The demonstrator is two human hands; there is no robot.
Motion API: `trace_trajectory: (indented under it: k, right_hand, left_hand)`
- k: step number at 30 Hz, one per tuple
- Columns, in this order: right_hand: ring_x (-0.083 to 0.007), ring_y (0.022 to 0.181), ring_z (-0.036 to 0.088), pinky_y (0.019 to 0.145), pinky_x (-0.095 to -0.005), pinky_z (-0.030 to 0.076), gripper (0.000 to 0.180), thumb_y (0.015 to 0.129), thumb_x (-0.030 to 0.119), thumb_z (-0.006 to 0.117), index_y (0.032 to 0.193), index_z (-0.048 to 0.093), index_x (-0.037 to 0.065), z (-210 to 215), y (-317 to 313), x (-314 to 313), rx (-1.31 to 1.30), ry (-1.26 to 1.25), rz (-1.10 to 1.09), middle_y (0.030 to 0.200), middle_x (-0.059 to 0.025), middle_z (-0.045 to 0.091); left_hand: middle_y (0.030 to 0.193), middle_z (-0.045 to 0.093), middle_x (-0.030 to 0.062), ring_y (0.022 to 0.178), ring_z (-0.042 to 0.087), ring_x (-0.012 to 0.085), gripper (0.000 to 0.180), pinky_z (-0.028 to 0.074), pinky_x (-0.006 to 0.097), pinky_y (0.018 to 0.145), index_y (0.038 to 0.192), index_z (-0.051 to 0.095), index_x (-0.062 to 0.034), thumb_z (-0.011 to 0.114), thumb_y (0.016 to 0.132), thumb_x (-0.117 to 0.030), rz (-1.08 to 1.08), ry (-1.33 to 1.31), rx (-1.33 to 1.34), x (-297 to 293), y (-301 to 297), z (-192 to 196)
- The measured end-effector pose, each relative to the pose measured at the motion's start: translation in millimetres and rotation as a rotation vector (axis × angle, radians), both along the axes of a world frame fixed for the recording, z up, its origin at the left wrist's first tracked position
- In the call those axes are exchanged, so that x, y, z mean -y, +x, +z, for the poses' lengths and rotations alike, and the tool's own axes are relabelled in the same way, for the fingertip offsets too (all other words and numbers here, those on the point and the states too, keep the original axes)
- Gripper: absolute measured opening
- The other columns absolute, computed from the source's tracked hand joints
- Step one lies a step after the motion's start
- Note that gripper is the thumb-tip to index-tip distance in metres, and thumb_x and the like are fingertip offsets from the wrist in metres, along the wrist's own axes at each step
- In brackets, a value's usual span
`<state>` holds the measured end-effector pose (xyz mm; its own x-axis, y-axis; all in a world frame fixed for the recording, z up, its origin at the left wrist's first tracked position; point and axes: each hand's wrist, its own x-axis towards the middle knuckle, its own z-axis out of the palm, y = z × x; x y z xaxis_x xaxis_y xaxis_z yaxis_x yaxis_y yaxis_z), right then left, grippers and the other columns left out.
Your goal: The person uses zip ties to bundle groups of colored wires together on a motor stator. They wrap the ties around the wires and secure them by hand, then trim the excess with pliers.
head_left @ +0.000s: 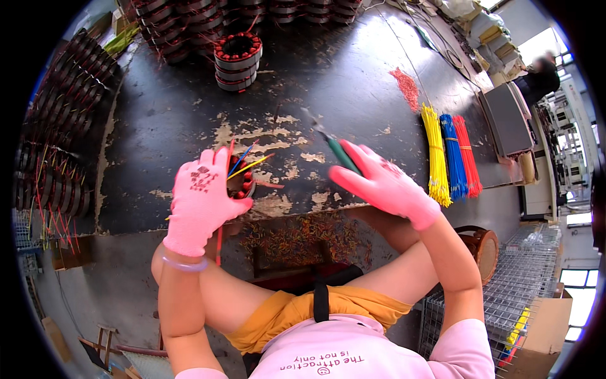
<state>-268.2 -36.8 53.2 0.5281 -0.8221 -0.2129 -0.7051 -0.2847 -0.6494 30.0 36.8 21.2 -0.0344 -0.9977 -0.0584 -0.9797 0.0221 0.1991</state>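
My left hand (201, 192), in a pink glove, is closed round the left side of a wire-wound motor stator (249, 186) near the table's front edge. Blue, yellow and red leads stick up and out from the stator, and the glove hides its left part. To the right, my right hand (388, 180), gloved likewise, grips the green handles of a hand tool, apparently pliers or cutters (341, 153). The tool's metal tip points away to the far left, apart from the stator and slightly blurred.
A short stack of stators (238, 63) stands farther back; many more (69, 88) are piled left and behind. At right lie yellow (435, 158), blue (452, 155) and red (466, 155) wire bundles and red scraps (406, 88). Wire clippings (297, 240) lie below. A person (540, 79) stands far right.
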Motion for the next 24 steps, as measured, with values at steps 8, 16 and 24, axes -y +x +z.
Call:
trace_trajectory:
  k: [8,16,24]
  right_hand:
    - [-0.0335,0.115,0.056,0.095,-0.0474,0.046,0.068,0.080,0.057,0.073,0.123,0.059,0.007,-64,237,64,-0.296,-0.529,0.007,0.120,-0.0158,0.059]
    - [-0.0384,0.134,0.050,0.118,-0.0524,0.033,0.059,0.093,0.040,0.066,0.137,0.055,0.001,-122,198,66,0.318,-0.685,0.120,0.141,-0.0216,0.055]
    - [-0.0359,0.148,0.039,0.126,-0.0511,0.023,0.071,0.099,0.052,0.054,0.150,0.046,0.002,-121,74,59,0.163,-0.656,0.521,0.157,-0.0227,0.044]
  left_hand:
    - [0.131,0.059,0.0171,0.120,0.060,0.0346,0.095,0.047,0.043,0.103,0.143,0.050,-0.0012,0.089,0.061,-0.029,0.092,-0.022,-0.003,-23,65,0]
    - [0.131,0.058,0.0173,0.118,0.060,0.0361,0.094,0.047,0.044,0.102,0.143,0.049,-0.0002,0.087,0.060,-0.024,0.090,-0.022,-0.011,-30,70,-3]
    - [0.135,0.057,0.0167,0.117,0.060,0.0384,0.095,0.049,0.045,0.100,0.144,0.049,0.0006,0.088,0.060,-0.021,0.093,0.009,0.007,-26,70,-2]
